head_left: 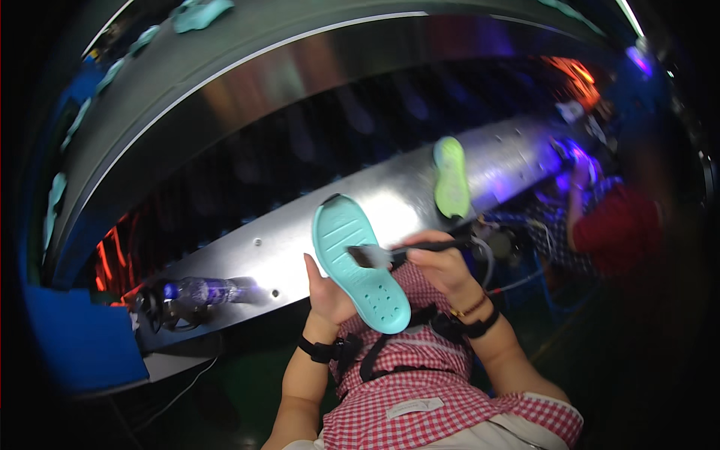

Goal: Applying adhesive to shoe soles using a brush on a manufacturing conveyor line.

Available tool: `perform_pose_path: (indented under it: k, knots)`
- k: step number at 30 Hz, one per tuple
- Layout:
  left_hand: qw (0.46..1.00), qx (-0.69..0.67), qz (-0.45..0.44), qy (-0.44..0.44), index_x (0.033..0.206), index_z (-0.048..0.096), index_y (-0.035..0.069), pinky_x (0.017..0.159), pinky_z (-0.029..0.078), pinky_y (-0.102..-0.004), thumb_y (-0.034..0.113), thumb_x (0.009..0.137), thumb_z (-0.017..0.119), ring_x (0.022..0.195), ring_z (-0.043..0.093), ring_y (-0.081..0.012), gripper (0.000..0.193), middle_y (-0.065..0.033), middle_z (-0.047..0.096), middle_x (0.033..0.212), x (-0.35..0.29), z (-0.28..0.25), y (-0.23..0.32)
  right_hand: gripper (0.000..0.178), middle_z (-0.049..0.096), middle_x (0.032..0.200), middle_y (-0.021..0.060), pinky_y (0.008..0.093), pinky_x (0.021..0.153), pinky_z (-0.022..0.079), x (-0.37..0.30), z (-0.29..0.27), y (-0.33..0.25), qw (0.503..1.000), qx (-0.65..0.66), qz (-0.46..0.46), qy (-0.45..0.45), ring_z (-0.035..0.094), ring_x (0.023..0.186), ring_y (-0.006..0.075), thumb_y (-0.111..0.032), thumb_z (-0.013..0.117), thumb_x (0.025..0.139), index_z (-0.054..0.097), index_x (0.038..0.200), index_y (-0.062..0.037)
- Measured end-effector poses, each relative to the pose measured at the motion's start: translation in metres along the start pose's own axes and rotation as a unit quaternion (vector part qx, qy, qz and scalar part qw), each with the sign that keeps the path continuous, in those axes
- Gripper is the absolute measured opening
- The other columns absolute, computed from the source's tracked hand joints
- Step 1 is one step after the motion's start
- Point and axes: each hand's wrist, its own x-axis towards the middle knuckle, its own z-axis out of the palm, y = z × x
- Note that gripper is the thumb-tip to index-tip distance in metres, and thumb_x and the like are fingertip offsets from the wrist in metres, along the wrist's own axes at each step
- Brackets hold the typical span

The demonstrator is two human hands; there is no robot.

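A turquoise shoe sole, with ridges at one end and small holes at the other, is held tilted in front of me. My left hand grips it from the left edge and underneath, thumb up along the side and the other fingers hidden behind it. In my right hand is a brush with a dark handle, pinched between thumb and fingers. Its bristle end lies over the middle of the sole and appears to touch it; the bristle tips look dark.
Beyond my hands runs a steel ledge. A yellow-green sole lies on it, and a bottle lies at its left end. Behind curves a conveyor belt carrying turquoise pieces. A co-worker in red works at right under purple light.
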Motion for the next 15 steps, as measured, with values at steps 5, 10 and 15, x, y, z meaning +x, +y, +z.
perform_pose_path:
  k: [5, 10, 15]
  knots:
    - [0.996, -0.008, 0.010, 0.089, 0.131, 0.035, 0.009, 0.090, 0.040, -0.0517, 0.075, 0.076, 0.020, 0.104, 0.050, -0.0387, 0.087, -0.0220, 0.047, 0.119, 0.011, 0.013, -0.009, 0.020, 0.063, 0.084, 0.0083, 0.0232, 0.067, 0.048, 0.020, -0.005, 0.008, 0.997, -0.048, 0.050, 0.020, 0.058, 0.074, 0.0115, -0.002, 0.059, 0.078, 0.061, 0.097, 0.0041]
    - [0.997, -0.002, 0.000, 0.083, 0.130, 0.037, 0.009, 0.087, 0.041, -0.0540, 0.075, 0.076, 0.018, 0.099, 0.054, -0.0375, 0.087, -0.0230, 0.050, 0.113, 0.007, 0.012, -0.012, 0.022, 0.064, 0.088, 0.0084, 0.0244, 0.078, 0.046, 0.035, -0.005, 0.008, 0.991, -0.117, 0.016, 0.057, 0.058, 0.082, 0.0130, -0.007, 0.063, 0.076, 0.063, 0.096, 0.0019]
    - [0.998, 0.003, 0.028, 0.060, 0.128, 0.039, 0.010, 0.090, 0.039, -0.0509, 0.068, 0.082, 0.018, 0.101, 0.053, -0.0341, 0.076, -0.0189, 0.052, 0.112, 0.008, 0.010, -0.015, 0.020, 0.063, 0.088, 0.0075, 0.0235, 0.072, 0.043, 0.048, 0.010, 0.007, 0.987, -0.144, -0.002, 0.064, 0.056, 0.077, 0.0120, -0.006, 0.063, 0.076, 0.064, 0.094, 0.0011]
